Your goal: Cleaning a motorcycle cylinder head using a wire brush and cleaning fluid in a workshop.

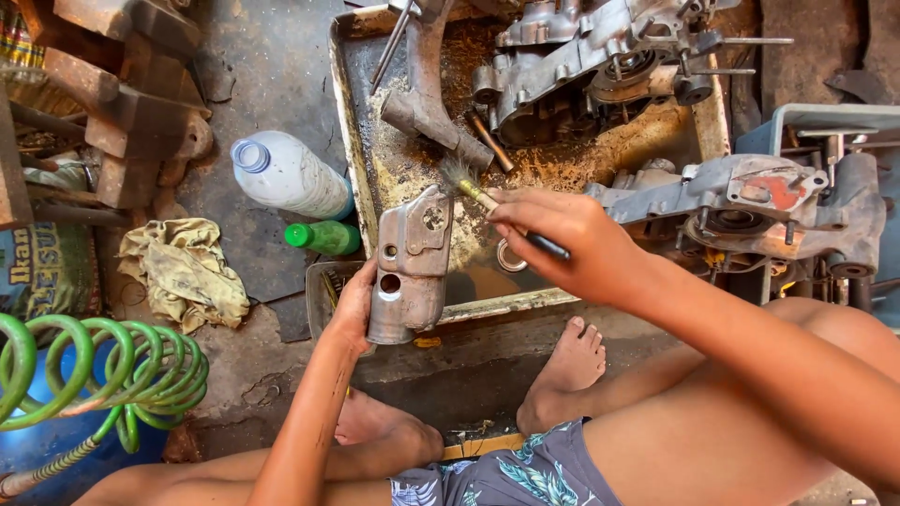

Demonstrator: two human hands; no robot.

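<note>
Gripping from below, the left hand (352,314) holds a grey metal cover (410,267) upright over the tray (349,141); a brush (478,194) is pinched by the right hand (562,239), bristles touching the cover's top.

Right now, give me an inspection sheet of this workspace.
Surface: shallow rusty metal tray on stained concrete floor, wet and gritty inside.
Job's things: grey cast metal cover with round holes; small brush with pale bristles.
Clutter: grey engine casing in tray, second casing beside it, clear plastic bottle, green bottle, dirty yellow rag.
Grippers: left hand holds the cover; right hand holds the brush.
Cables: coiled green hose.
Surroundings: rusty scrap metal.
</note>
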